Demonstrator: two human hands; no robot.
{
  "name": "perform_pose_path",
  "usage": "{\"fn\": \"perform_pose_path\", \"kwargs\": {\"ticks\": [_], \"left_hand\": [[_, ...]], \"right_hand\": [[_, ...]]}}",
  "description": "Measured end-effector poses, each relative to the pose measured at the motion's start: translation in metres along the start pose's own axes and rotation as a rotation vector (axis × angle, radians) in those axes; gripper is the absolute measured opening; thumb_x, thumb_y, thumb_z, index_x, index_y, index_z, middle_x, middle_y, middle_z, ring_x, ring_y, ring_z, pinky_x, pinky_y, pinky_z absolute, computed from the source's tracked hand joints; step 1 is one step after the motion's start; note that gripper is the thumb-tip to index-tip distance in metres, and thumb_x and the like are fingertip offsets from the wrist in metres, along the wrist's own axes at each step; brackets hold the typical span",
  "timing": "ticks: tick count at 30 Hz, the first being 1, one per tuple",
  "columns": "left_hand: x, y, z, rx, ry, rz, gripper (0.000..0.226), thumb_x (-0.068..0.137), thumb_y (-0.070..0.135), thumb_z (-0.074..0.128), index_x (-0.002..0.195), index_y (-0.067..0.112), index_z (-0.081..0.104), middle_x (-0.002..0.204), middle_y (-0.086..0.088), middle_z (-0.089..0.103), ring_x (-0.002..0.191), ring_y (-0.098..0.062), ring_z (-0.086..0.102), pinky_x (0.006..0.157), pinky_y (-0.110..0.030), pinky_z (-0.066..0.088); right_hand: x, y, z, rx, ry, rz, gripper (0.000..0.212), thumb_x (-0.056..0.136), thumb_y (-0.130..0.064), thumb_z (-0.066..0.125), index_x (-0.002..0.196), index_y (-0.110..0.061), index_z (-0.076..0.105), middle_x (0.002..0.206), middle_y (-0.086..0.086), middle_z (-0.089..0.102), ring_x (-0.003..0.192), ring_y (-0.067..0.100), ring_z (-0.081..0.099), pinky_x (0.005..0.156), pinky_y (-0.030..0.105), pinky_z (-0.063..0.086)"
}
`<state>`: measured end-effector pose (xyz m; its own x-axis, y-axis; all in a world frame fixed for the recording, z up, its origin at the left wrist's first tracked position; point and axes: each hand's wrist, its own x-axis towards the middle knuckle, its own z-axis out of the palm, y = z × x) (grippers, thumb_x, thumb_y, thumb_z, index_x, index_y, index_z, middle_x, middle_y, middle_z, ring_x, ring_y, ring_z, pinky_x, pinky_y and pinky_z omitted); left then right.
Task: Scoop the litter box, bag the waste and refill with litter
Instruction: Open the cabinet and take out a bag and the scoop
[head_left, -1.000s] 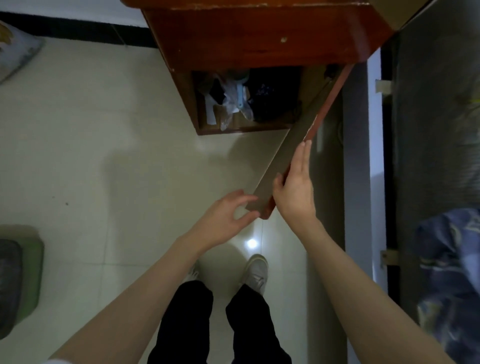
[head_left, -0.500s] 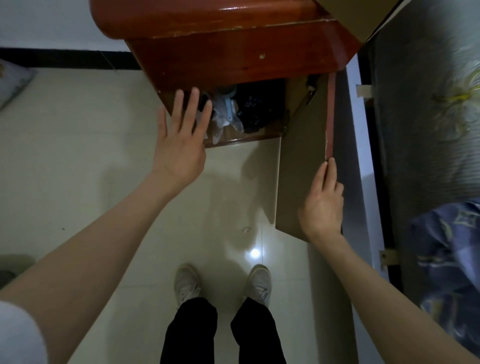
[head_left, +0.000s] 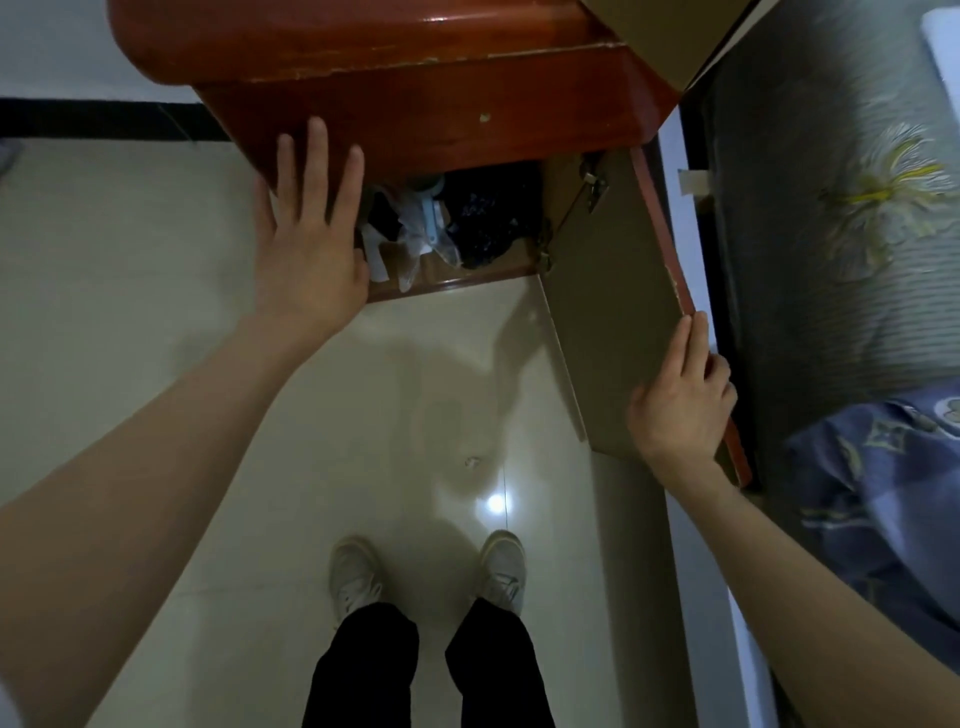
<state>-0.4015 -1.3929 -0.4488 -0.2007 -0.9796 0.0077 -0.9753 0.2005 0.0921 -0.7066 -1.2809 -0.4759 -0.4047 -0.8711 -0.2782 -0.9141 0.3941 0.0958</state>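
A red-brown wooden cabinet (head_left: 426, 104) stands in front of me with its door (head_left: 608, 322) swung open to the right. Inside lie crumpled clear and white plastic bags (head_left: 415, 234), a dark patterned bag (head_left: 488, 218) and a pale blue handle (head_left: 430, 218). My left hand (head_left: 306, 244) hovers flat, fingers spread, at the left edge of the opening and holds nothing. My right hand (head_left: 680, 405) grips the outer edge of the open door. No litter box is in view.
Glossy cream floor tiles (head_left: 156, 312) run under my two feet (head_left: 426, 571). A bed with a grey flowered cover (head_left: 841, 208) and a blue blanket (head_left: 883, 493) lies close on the right, just beyond the door. A dark skirting strip (head_left: 104, 119) lines the far wall.
My right hand has swung the cabinet door fully open to the right. My left hand left the door's edge and moved up to the left side of the opening.
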Motion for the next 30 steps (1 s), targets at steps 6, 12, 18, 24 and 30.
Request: {"fn": "perform_pose_path", "kwargs": {"ticks": [6, 12, 18, 24, 30], "left_hand": [[0.002, 0.004, -0.002, -0.013, -0.023, -0.031, 0.081, 0.085, 0.017, 0.055, 0.149, 0.014, 0.006, 0.156, -0.018, -0.006, 0.142, -0.041, -0.005, 0.113, -0.056, 0.003], [-0.002, 0.001, -0.004, 0.017, -0.072, -0.018, 0.077, 0.087, 0.019, 0.053, 0.149, 0.016, 0.008, 0.157, -0.015, -0.006, 0.143, -0.040, -0.006, 0.113, -0.055, 0.003], [-0.018, 0.008, -0.014, -0.018, -0.244, 0.052, 0.069, 0.093, 0.034, 0.044, 0.149, 0.020, 0.006, 0.158, -0.009, -0.001, 0.144, -0.032, -0.007, 0.115, -0.051, 0.002], [-0.034, -0.013, 0.036, -0.053, -0.346, 0.066, 0.067, 0.094, 0.046, 0.035, 0.149, 0.026, 0.001, 0.158, -0.003, 0.001, 0.145, -0.028, -0.006, 0.116, -0.047, -0.002], [-0.029, -0.037, 0.120, -0.125, -0.372, -0.042, 0.064, 0.096, 0.043, 0.034, 0.149, 0.022, 0.006, 0.158, -0.004, 0.005, 0.145, -0.026, 0.001, 0.116, -0.045, 0.008]], "right_hand": [[0.008, 0.004, -0.004, -0.050, -0.050, 0.026, 0.080, 0.089, -0.024, 0.053, 0.151, -0.010, 0.003, 0.159, 0.008, 0.001, 0.141, 0.039, 0.015, 0.113, 0.052, 0.019], [0.003, 0.002, -0.011, -0.046, -0.091, -0.046, 0.081, 0.090, -0.030, 0.052, 0.151, -0.017, 0.000, 0.159, 0.012, -0.001, 0.145, 0.037, 0.003, 0.115, 0.054, 0.009], [-0.015, -0.028, -0.031, -0.016, -0.134, -0.379, 0.067, 0.097, -0.038, 0.036, 0.151, -0.020, 0.000, 0.160, 0.006, 0.001, 0.148, 0.026, -0.002, 0.119, 0.050, 0.002], [0.010, -0.093, -0.008, -0.014, -0.141, -0.541, 0.063, 0.099, -0.044, 0.028, 0.151, -0.022, 0.001, 0.160, 0.005, 0.007, 0.148, 0.023, 0.002, 0.118, 0.046, 0.001], [0.056, -0.145, 0.051, 0.006, -0.141, -0.580, 0.060, 0.099, -0.040, 0.030, 0.151, -0.017, 0.010, 0.156, 0.007, 0.021, 0.146, 0.022, 0.014, 0.118, 0.044, 0.011]]}}
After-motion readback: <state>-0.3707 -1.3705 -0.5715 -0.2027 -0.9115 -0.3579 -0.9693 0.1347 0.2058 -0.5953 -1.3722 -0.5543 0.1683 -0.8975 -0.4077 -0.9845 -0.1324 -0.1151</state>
